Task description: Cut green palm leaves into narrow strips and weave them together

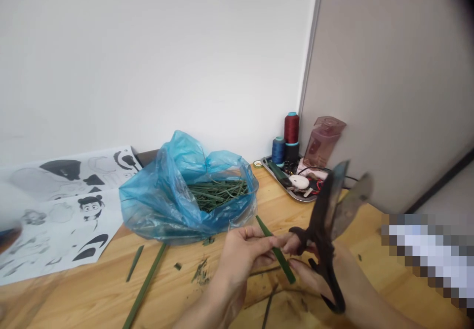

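My left hand [242, 252] pinches a narrow strip of green leaf [282, 261] between thumb and fingers. The strip slants down to the right in front of the blue bag. Hooked over my right hand [310, 274] is a pair of dark-handled scissors [323, 228], blades spread and pointing up and away from the leaf. My right fingertips also touch the strip near its lower half. Part of the right palm is hidden behind the scissor handles.
A blue plastic bag [148, 210] full of cut green strips [218, 193] stands behind my hands. Printed sheets [66, 215] lie left. Loose leaf pieces [146, 287] and scraps dot the wooden table [99, 297]. Back right are thread spools [292, 129], a tool tray [305, 199] and a pinkish container [324, 141].
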{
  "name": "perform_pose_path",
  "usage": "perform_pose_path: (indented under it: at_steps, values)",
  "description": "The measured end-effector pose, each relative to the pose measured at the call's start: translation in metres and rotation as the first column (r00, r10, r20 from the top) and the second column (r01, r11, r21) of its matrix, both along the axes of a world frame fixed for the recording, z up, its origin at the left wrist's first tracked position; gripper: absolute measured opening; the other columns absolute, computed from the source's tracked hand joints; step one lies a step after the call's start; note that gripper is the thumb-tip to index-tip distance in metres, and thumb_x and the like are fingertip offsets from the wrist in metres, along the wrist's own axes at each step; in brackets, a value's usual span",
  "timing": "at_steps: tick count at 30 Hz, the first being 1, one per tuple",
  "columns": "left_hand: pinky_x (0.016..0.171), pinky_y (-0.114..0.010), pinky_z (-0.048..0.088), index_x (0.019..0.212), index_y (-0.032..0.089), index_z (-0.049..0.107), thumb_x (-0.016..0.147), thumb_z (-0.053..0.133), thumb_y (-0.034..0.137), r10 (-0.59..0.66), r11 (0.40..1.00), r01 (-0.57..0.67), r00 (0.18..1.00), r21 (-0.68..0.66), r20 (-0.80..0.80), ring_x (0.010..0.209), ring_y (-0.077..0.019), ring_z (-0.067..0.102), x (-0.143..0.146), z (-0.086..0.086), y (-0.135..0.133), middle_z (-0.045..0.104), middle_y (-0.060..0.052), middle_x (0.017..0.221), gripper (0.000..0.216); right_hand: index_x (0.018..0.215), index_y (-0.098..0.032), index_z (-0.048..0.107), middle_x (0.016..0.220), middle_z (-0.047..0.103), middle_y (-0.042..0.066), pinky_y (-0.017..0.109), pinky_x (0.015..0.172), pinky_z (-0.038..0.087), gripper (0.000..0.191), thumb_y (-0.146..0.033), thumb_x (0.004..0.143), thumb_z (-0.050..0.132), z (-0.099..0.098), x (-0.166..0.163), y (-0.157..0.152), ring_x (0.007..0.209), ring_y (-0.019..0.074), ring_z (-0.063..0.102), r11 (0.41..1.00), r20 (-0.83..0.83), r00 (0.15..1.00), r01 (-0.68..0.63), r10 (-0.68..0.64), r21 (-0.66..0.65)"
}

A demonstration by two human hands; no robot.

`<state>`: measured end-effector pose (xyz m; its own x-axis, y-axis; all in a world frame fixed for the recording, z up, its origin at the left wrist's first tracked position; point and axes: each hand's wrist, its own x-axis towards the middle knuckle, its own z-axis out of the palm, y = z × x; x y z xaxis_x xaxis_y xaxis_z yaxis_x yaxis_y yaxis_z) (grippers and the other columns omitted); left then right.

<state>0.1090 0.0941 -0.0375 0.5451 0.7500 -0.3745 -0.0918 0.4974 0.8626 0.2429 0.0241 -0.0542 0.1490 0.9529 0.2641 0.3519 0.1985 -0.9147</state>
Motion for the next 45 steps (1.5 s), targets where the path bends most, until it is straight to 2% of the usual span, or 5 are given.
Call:
perform_pose_path:
  at_steps: [14,20,27,37,45]
  values:
    - [0.054,-0.021,0.039,0.063,0.011,0.067,0.063,0.052,0.018,-0.188,0.962,0.205,0.976,0.182,-0.107,0.052,-0.0100,0.051,0.007,0.001,-0.013,0.061,-0.002,0.054,0.016,0.070,-0.018,0.054,0.064,0.057,-0.002,0.020,0.056,0.044,0.016,-0.031,0.065,0.062,0.009,0.002,0.001,0.062,0.0139,0.054,0.959,-0.052,0.985,0.145,-0.162,-0.244]
    - [0.050,-0.018,0.034,0.067,0.013,0.068,0.056,0.060,0.013,-0.111,0.951,0.152,0.981,0.270,-0.161,0.049,-0.0071,0.046,0.013,-0.010,-0.018,0.060,0.001,0.055,0.014,0.063,-0.017,0.052,0.059,0.052,-0.003,0.020,0.053,0.042,0.013,-0.026,0.063,0.062,0.018,0.004,0.003,0.057,0.0123,0.051,0.961,-0.105,0.986,0.096,-0.127,-0.259]
    - [0.052,-0.019,0.039,0.072,0.009,0.064,0.061,0.065,0.026,-0.121,0.984,0.130,0.990,0.121,-0.076,0.059,-0.0120,0.055,0.003,0.009,-0.015,0.063,-0.006,0.065,0.021,0.065,-0.016,0.052,0.060,0.051,-0.004,0.019,0.055,0.041,0.019,-0.031,0.066,0.064,0.013,0.008,0.004,0.058,0.0111,0.050,0.974,-0.292,0.953,0.018,-0.085,-0.224]
    - [0.043,-0.019,0.041,0.072,0.008,0.061,0.074,0.032,0.059,-0.133,0.954,0.185,0.966,-0.236,0.220,0.048,-0.0115,0.055,-0.004,0.005,-0.005,0.061,-0.009,0.059,0.058,0.075,-0.015,0.054,0.068,0.052,0.000,0.025,0.059,0.038,0.026,-0.039,0.066,0.063,0.010,0.010,0.003,0.064,0.0146,0.047,0.977,-0.400,0.908,0.046,-0.127,-0.207]
    - [0.044,-0.015,0.038,0.083,0.011,0.056,0.063,0.064,0.024,-0.328,0.930,0.343,0.937,-0.135,0.119,0.051,-0.0104,0.058,-0.005,0.003,-0.009,0.065,-0.008,0.067,0.025,0.074,-0.016,0.056,0.069,0.054,0.000,0.026,0.062,0.039,0.024,-0.035,0.064,0.066,0.005,0.018,0.006,0.068,0.0153,0.049,0.987,-0.418,0.901,0.062,-0.119,-0.149]
